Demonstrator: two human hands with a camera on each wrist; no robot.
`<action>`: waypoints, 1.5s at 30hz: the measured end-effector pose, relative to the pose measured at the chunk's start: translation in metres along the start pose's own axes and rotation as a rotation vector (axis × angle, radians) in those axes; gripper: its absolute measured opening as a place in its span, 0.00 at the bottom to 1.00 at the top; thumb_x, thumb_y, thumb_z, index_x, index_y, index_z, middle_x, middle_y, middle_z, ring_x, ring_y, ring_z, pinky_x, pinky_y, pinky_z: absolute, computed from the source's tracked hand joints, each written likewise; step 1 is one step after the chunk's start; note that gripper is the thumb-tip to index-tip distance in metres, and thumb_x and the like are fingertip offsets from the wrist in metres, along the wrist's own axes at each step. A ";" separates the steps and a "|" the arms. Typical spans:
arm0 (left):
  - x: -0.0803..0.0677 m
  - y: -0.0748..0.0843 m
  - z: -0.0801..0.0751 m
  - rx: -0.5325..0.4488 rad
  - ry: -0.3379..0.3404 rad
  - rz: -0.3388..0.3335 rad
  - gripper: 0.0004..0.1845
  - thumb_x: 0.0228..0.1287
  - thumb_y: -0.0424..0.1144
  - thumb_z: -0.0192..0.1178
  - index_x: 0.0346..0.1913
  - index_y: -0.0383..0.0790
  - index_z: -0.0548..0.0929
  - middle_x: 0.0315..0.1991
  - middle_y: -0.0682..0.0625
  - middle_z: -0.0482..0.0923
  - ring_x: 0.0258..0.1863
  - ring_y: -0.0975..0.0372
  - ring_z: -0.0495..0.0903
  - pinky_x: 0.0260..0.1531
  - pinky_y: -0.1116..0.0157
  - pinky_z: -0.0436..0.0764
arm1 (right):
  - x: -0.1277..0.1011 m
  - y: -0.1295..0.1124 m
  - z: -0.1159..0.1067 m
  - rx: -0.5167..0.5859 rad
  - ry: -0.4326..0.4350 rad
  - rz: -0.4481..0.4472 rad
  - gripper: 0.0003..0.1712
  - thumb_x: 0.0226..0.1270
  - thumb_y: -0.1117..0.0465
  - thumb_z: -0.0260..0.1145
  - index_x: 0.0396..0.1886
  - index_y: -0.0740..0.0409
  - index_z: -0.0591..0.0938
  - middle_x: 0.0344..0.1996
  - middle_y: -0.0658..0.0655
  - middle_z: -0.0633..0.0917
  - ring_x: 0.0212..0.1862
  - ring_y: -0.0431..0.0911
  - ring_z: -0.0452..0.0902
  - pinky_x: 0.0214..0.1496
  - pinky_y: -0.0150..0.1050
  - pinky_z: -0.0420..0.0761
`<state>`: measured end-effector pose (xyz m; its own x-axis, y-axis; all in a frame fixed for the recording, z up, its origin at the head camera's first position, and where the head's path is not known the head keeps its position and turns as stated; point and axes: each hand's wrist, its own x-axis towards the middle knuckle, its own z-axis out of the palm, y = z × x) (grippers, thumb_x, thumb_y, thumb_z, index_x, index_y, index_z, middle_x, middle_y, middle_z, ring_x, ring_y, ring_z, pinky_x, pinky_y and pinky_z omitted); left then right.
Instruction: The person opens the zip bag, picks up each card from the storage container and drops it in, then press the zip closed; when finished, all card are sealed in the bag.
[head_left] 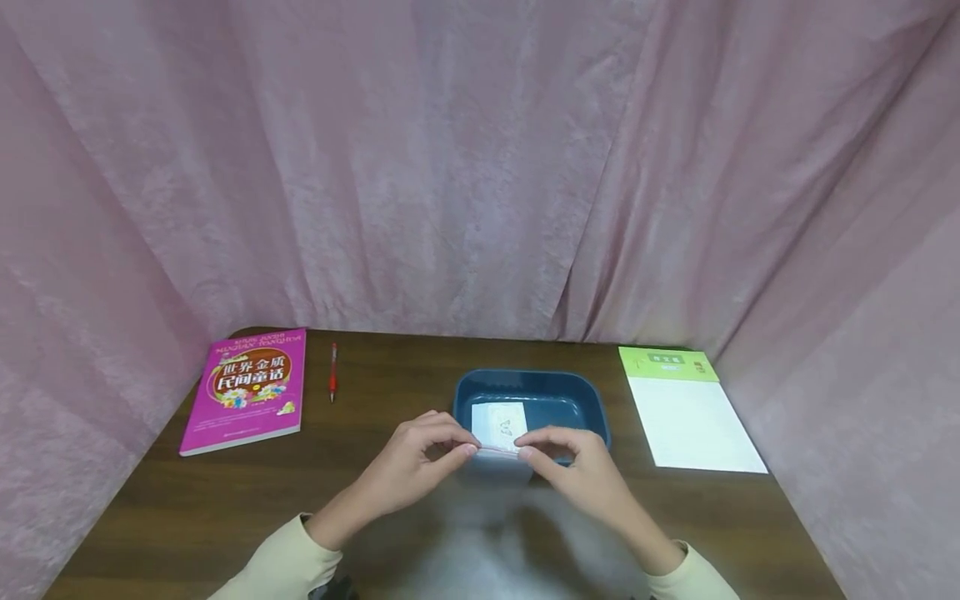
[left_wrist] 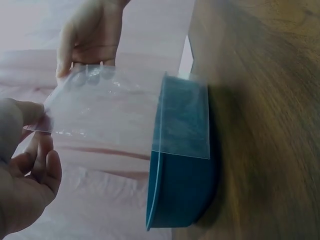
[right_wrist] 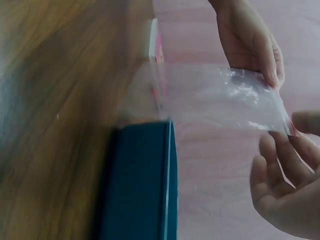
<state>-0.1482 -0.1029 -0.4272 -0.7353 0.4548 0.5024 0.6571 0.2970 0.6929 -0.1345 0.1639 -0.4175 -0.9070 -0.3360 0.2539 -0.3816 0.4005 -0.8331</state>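
A clear zip-lock bag (left_wrist: 107,107) with a red strip along its top edge hangs between the two hands, in front of the blue tub (head_left: 558,410). At one end of that edge, my left hand (head_left: 420,454) pinches the bag between thumb and fingers. My right hand (head_left: 577,467) pinches the other end the same way. Just beyond the strip in the head view, a white piece of paper (head_left: 491,423) with dark scribbled marks appears within the tub's outline. Through the hanging film, part of the tub's side shows in the left wrist view.
On the brown wooden table (head_left: 405,367), a magenta book (head_left: 258,417) lies at the left, a red pen (head_left: 333,375) to its right. A writing pad (head_left: 693,425) with a green header is at the right. Pink curtains (head_left: 450,167) enclose the back and sides.
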 end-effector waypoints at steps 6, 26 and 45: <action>0.002 -0.003 0.006 0.037 -0.052 0.086 0.04 0.67 0.38 0.68 0.41 0.48 0.90 0.35 0.61 0.84 0.34 0.69 0.73 0.29 0.69 0.78 | -0.003 0.002 -0.011 -0.070 -0.145 -0.081 0.07 0.70 0.52 0.70 0.40 0.46 0.91 0.32 0.41 0.88 0.32 0.37 0.80 0.34 0.37 0.84; 0.000 -0.007 0.020 0.009 -0.105 0.101 0.06 0.71 0.42 0.65 0.43 0.49 0.90 0.37 0.63 0.84 0.38 0.70 0.76 0.35 0.72 0.78 | -0.002 0.006 -0.017 -0.059 -0.402 -0.030 0.06 0.66 0.60 0.71 0.33 0.42 0.89 0.28 0.42 0.88 0.32 0.34 0.79 0.36 0.35 0.82; -0.011 0.001 0.019 0.054 -0.041 -0.165 0.17 0.63 0.46 0.72 0.50 0.46 0.80 0.38 0.62 0.79 0.36 0.71 0.80 0.38 0.69 0.84 | -0.007 0.007 -0.015 0.120 -0.436 0.095 0.06 0.67 0.59 0.71 0.36 0.57 0.89 0.27 0.48 0.86 0.33 0.37 0.81 0.40 0.35 0.83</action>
<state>-0.1363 -0.0917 -0.4413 -0.8273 0.4300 0.3616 0.5366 0.4143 0.7351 -0.1334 0.1821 -0.4182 -0.7674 -0.6401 -0.0355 -0.2534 0.3538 -0.9003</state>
